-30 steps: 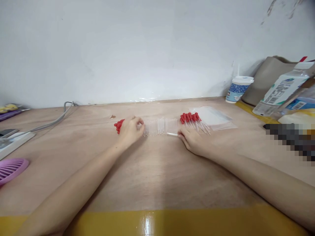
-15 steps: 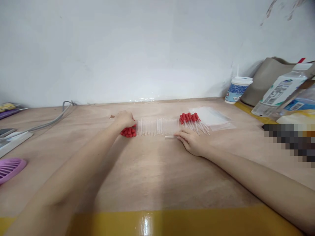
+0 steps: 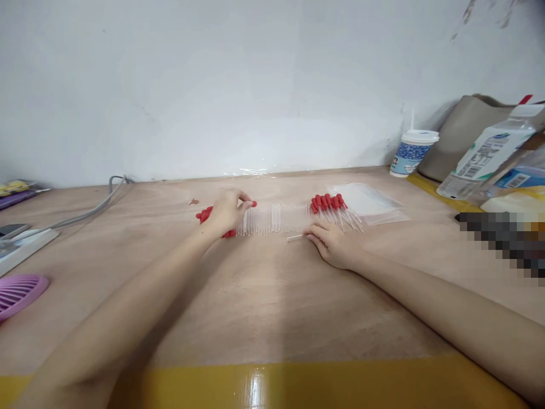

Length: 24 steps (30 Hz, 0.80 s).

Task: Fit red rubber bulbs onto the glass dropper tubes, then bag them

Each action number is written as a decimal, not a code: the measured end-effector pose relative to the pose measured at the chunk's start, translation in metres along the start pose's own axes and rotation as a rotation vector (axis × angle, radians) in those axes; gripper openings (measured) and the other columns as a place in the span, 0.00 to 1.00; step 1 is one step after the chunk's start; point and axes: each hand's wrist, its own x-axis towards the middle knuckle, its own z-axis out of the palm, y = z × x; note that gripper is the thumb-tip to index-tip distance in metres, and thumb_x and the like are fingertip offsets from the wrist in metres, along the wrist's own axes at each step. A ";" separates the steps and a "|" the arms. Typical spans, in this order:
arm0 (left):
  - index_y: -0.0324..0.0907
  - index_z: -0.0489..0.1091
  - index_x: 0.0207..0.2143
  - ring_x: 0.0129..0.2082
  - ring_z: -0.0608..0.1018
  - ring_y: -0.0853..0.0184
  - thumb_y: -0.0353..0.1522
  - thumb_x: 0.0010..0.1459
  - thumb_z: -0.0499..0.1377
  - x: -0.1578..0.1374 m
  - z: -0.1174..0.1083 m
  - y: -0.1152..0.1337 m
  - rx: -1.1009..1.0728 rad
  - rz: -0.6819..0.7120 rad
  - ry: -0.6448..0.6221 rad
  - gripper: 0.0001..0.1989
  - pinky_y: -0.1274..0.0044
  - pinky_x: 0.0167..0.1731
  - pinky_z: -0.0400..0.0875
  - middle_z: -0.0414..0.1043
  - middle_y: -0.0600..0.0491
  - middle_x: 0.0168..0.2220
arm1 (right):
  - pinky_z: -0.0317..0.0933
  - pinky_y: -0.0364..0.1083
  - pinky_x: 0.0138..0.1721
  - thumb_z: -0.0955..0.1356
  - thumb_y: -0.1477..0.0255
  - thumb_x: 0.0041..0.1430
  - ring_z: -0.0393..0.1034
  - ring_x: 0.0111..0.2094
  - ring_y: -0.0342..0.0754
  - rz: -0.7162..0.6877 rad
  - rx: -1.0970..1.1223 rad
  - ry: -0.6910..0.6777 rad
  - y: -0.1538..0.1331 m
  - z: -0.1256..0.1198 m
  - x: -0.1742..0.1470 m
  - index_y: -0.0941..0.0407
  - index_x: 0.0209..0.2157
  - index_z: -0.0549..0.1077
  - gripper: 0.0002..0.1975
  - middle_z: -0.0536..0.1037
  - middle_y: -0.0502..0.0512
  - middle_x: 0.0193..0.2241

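Note:
Between thumb and fingertips, my left hand (image 3: 230, 211) pinches a small red rubber bulb (image 3: 254, 203) above the left end of a row of thin clear glass tubes (image 3: 275, 218). Partly hidden under that hand lies a pile of loose red bulbs (image 3: 204, 214). My right hand (image 3: 332, 241) rests low on the table, its fingers closed on one clear glass tube (image 3: 294, 238) whose free end points left. Just beyond it, several droppers with red bulbs (image 3: 327, 203) lie side by side, tips toward me.
Clear plastic bags (image 3: 366, 201) lie behind the droppers. To the right stand a paper cup (image 3: 412, 153), a plastic bottle (image 3: 485, 150) and a grey bin (image 3: 455, 130). A cable (image 3: 91, 208) and a purple slatted object (image 3: 21, 295) are at left. Yellow tape (image 3: 204, 383) covers the front edge.
My left hand has lifted from the pile and moved right with a red bulb. The right hand stays in place; the tube in it has tilted slightly.

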 end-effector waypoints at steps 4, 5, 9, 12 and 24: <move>0.40 0.70 0.30 0.25 0.69 0.70 0.35 0.55 0.54 -0.036 0.014 0.023 -0.094 0.173 -0.123 0.08 0.77 0.29 0.63 0.70 0.54 0.27 | 0.59 0.46 0.35 0.56 0.75 0.60 0.63 0.34 0.47 0.009 -0.019 0.005 0.000 0.000 0.000 0.57 0.36 0.66 0.09 0.68 0.57 0.32; 0.40 0.69 0.31 0.24 0.68 0.71 0.35 0.55 0.54 -0.044 0.018 0.025 -0.135 0.193 -0.160 0.08 0.78 0.28 0.63 0.70 0.54 0.26 | 0.59 0.46 0.35 0.56 0.75 0.60 0.63 0.33 0.47 0.012 -0.026 0.006 0.000 0.000 0.000 0.57 0.36 0.66 0.09 0.68 0.57 0.31; 0.39 0.63 0.41 0.27 0.69 0.71 0.33 0.57 0.51 -0.066 0.033 0.023 -0.293 0.223 -0.209 0.11 0.79 0.29 0.65 0.67 0.53 0.31 | 0.58 0.45 0.35 0.57 0.75 0.60 0.63 0.33 0.47 0.012 -0.043 0.007 -0.002 -0.001 0.000 0.58 0.35 0.66 0.09 0.69 0.56 0.30; 0.40 0.58 0.50 0.31 0.69 0.70 0.32 0.59 0.48 -0.072 0.039 0.020 -0.338 0.253 -0.221 0.16 0.77 0.33 0.66 0.65 0.52 0.33 | 0.58 0.45 0.36 0.57 0.75 0.60 0.64 0.34 0.47 0.009 -0.053 0.004 -0.002 -0.001 0.000 0.59 0.36 0.67 0.10 0.71 0.57 0.31; 0.38 0.64 0.30 0.25 0.73 0.72 0.33 0.47 0.61 -0.070 0.050 0.020 -0.645 -0.100 -0.308 0.10 0.79 0.28 0.66 0.70 0.53 0.27 | 0.47 0.48 0.36 0.59 0.75 0.60 0.67 0.34 0.46 0.050 -0.333 0.046 -0.013 -0.004 0.000 0.56 0.39 0.71 0.11 0.75 0.54 0.34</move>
